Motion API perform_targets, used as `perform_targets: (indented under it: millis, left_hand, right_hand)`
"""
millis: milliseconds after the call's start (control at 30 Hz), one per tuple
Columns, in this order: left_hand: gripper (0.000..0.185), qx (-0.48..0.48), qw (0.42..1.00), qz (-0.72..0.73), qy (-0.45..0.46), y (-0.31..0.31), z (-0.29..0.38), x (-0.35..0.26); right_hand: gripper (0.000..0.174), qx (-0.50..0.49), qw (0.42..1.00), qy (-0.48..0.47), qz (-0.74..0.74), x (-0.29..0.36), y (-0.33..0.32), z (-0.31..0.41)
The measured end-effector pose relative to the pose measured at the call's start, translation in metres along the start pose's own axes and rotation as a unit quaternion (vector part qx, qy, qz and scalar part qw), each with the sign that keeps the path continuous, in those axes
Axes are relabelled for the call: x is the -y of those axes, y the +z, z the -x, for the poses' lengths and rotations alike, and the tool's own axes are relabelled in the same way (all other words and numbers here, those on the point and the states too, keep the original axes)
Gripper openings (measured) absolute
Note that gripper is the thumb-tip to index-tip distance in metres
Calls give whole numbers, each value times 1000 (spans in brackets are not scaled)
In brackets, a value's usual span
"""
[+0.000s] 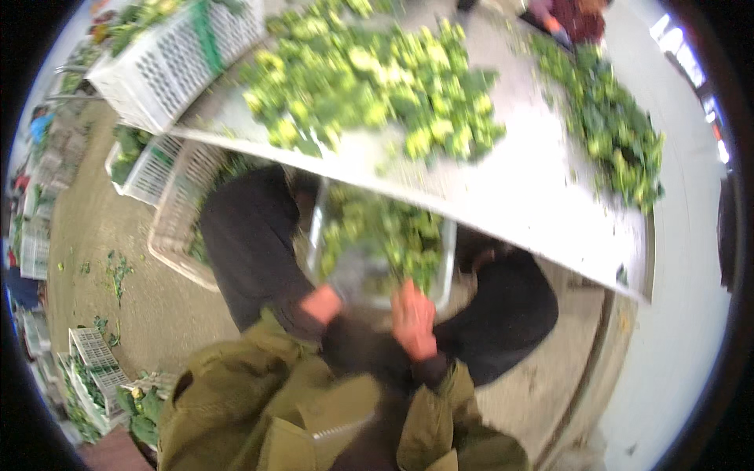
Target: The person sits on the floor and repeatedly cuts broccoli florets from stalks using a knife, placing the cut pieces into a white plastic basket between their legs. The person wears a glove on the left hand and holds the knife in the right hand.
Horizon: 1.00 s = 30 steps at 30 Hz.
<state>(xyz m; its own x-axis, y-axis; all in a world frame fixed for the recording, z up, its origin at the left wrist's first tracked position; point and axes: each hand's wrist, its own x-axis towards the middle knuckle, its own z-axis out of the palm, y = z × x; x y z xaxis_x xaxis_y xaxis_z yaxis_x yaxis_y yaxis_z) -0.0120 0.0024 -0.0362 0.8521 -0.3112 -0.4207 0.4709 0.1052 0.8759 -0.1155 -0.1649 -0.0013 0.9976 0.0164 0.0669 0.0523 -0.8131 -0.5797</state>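
Observation:
Between my knees stands a pale plastic crate (450,259) with leafy green vegetable pieces (421,226) in it. My left hand (349,281), in a grey glove, reaches over the crate's near left part; it is blurred, and what its fingers hold cannot be made out. My right hand (413,318) is bare and curled at the crate's near rim. Green stems lie right by its fingertips, but blur hides whether it grips one. Beyond the crate, a heap of yellow-green vegetable florets with leaves (377,82) is spread on a metal-topped table (471,185).
A second pile of greens (618,129) lies along the table's right side, near a person (580,23). A white perforated crate (177,65) sits on the table's left end. Another white crate (150,168) and a beige basket (177,218) stand by my left leg. A wall (677,235) bounds the right.

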Motion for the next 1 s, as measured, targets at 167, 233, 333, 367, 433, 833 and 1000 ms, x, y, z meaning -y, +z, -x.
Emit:
perform_targets:
  millis: [167,233,333,367,433,833,1000]
  left_hand:
    - [48,-17,970,-224,95,-3,-19,30]
    - [49,-47,997,-33,-57,-1,-31,46]
    - [51,-57,986,-138,80,-4,-40,74]
    - [53,-61,950,-254,171,-8,-44,81]
    - [51,-58,932,-268,236,-10,-50,93]
    - [46,-133,973,-168,85,16,-35,59]
    - [49,-125,976,-164,64,24,-18,36]
  right_hand:
    - [25,-62,993,-91,39,-5,5,1]
    - [26,-53,996,-65,38,-7,9,0]
    - [25,1,1000,27,11,-10,13,-3]
    - [26,-1,1000,30,9,-10,14,-3]
    - [27,-19,1000,25,-2,-12,15,-6]
    - [32,-81,996,-15,26,-18,30,-1]
    - [37,-29,998,27,-40,-31,28,-9]
